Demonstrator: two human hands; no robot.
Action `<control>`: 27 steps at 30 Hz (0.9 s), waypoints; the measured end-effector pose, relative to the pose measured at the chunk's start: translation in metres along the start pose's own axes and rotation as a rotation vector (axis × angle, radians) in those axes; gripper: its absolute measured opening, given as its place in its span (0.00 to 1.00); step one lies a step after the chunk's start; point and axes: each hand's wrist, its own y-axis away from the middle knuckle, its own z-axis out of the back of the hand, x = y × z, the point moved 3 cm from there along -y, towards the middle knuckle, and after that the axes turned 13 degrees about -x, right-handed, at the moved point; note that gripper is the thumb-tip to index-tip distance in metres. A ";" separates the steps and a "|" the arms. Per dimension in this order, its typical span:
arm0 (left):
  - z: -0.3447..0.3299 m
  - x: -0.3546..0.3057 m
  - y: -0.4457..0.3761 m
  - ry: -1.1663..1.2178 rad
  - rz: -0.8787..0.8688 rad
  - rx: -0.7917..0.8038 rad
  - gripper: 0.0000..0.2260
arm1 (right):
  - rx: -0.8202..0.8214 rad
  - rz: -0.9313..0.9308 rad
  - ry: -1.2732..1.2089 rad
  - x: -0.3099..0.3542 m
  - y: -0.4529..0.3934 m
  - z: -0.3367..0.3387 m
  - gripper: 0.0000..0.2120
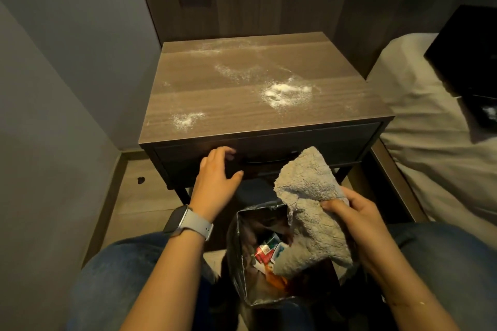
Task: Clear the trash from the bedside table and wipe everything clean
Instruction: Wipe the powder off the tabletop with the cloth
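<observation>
Powdery bedside table (242,105); right hand (357,226) pinches cloth (309,196), perhaps over trash bag (242,263)

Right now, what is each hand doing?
Left hand: open, fingers at the drawer front, holding nothing.
Right hand: gripping the grey cloth.

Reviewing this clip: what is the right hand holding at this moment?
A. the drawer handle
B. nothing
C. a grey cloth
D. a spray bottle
C: the right hand grips a fluffy grey cloth above the open trash bag, while the left hand reaches toward the bedside table drawer front and holds nothing.
</observation>
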 end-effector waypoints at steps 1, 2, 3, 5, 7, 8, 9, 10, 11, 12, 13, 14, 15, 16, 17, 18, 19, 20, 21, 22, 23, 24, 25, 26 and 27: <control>0.001 0.001 -0.006 0.005 0.007 -0.004 0.15 | -0.005 0.011 0.002 0.001 -0.002 -0.003 0.12; 0.003 0.002 -0.011 0.004 0.012 0.004 0.13 | -0.011 0.031 0.006 0.004 -0.003 -0.006 0.12; 0.004 0.003 -0.015 -0.006 0.017 0.031 0.12 | -0.017 0.058 0.014 0.007 -0.004 -0.009 0.11; 0.004 0.002 -0.014 -0.030 0.034 0.109 0.15 | -0.014 0.102 0.012 0.011 -0.004 -0.016 0.11; 0.008 -0.006 -0.006 0.039 0.098 0.104 0.18 | 0.019 0.124 -0.031 0.014 0.000 -0.022 0.12; 0.011 -0.013 0.002 0.119 0.153 0.081 0.17 | 0.055 0.129 -0.048 0.015 0.003 -0.025 0.12; 0.014 -0.021 0.012 0.215 0.216 0.078 0.16 | 0.098 0.127 -0.053 0.016 0.004 -0.027 0.13; 0.015 -0.030 0.026 0.320 0.288 0.111 0.16 | 0.137 0.127 -0.046 0.016 0.006 -0.029 0.15; 0.015 -0.039 0.041 0.430 0.364 0.168 0.18 | 0.169 0.139 -0.025 0.018 0.007 -0.030 0.16; 0.016 -0.047 0.055 0.513 0.433 0.219 0.20 | 0.200 0.164 0.004 0.021 0.008 -0.032 0.18; 0.015 -0.054 0.066 0.576 0.482 0.235 0.22 | 0.239 0.194 0.036 0.024 0.008 -0.033 0.20; 0.015 -0.058 0.074 0.645 0.507 0.207 0.21 | 0.292 0.215 0.063 0.027 0.009 -0.035 0.21; 0.015 -0.061 0.080 0.730 0.525 0.150 0.17 | 0.359 0.220 0.073 0.028 0.012 -0.037 0.22; 0.017 -0.063 0.084 0.813 0.552 0.085 0.12 | 0.422 0.209 0.061 0.029 0.015 -0.038 0.22; 0.020 -0.065 0.086 0.889 0.586 0.029 0.10 | 0.462 0.188 0.022 0.030 0.019 -0.037 0.20; 0.025 -0.066 0.088 0.958 0.620 0.000 0.09 | 0.468 0.165 -0.042 0.030 0.023 -0.036 0.18; 0.029 -0.065 0.087 1.021 0.654 -0.009 0.09 | 0.443 0.145 -0.125 0.030 0.025 -0.034 0.16; 0.034 -0.063 0.087 1.076 0.682 -0.004 0.09 | 0.392 0.126 -0.220 0.029 0.026 -0.032 0.14; 0.039 -0.061 0.085 1.119 0.697 0.009 0.09 | 0.332 0.117 -0.304 0.027 0.025 -0.029 0.12; 0.044 -0.060 0.084 1.136 0.697 0.017 0.08 | 0.279 0.120 -0.356 0.026 0.025 -0.027 0.10; 0.050 -0.060 0.082 1.142 0.694 0.015 0.06 | 0.245 0.125 -0.392 0.026 0.024 -0.026 0.11; 0.056 -0.062 0.080 1.159 0.691 0.006 0.06 | 0.230 0.116 -0.430 0.028 0.024 -0.026 0.13; 0.061 -0.064 0.078 1.206 0.701 -0.003 0.07 | 0.236 0.099 -0.468 0.031 0.024 -0.026 0.16; 0.066 -0.067 0.075 1.261 0.712 0.000 0.08 | 0.257 0.086 -0.486 0.035 0.024 -0.027 0.19; 0.069 -0.070 0.072 1.300 0.710 0.018 0.09 | 0.280 0.094 -0.468 0.039 0.024 -0.029 0.22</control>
